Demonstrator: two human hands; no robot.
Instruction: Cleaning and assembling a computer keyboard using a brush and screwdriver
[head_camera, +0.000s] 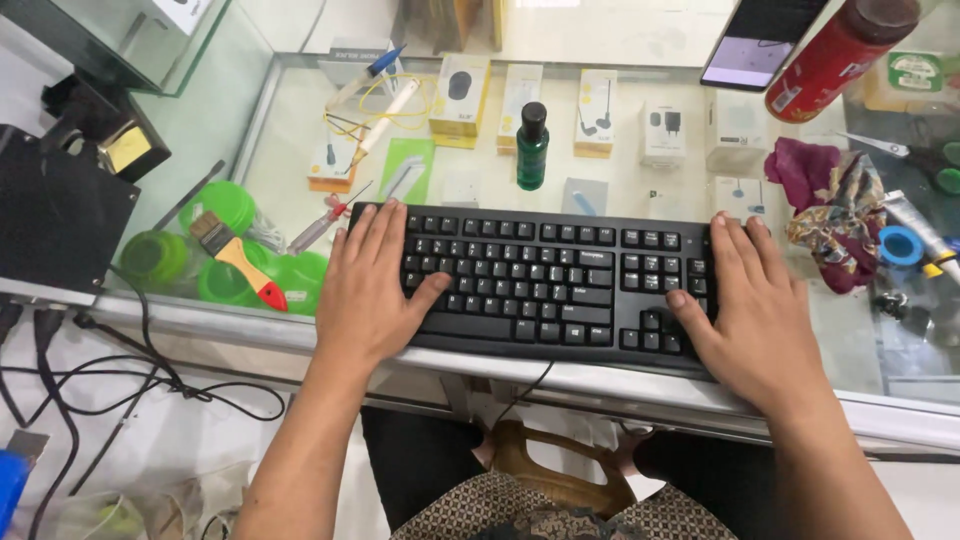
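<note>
Glass counter (300, 150) bears black keyboard (545, 280), green bottle (532, 145), paintbrush (238, 258), crumpled cloth (835, 215).

Black keyboard (545, 285) with white key legends; at its twelve o'clock a dark green bottle (532, 146), black-capped. At nine o'clock, bright green lids (218, 205); at two o'clock, a red can (835, 55) and magenta patterned cloth (835, 215).

Red cylindrical bottle with dark cap (838, 52), upper right of frame: top cut by the edge. Dark tablet-like screen (760, 42), top right: upper part out of frame. Black flat keyboard (545, 280), centre: left end under the left hand (365, 290), right end under the right hand (750, 320). Small boxed goods (596, 110) beneath the glass bench (290, 130): printing too small to tell. Blue object (10, 490), lower left: mostly cut off.
</note>
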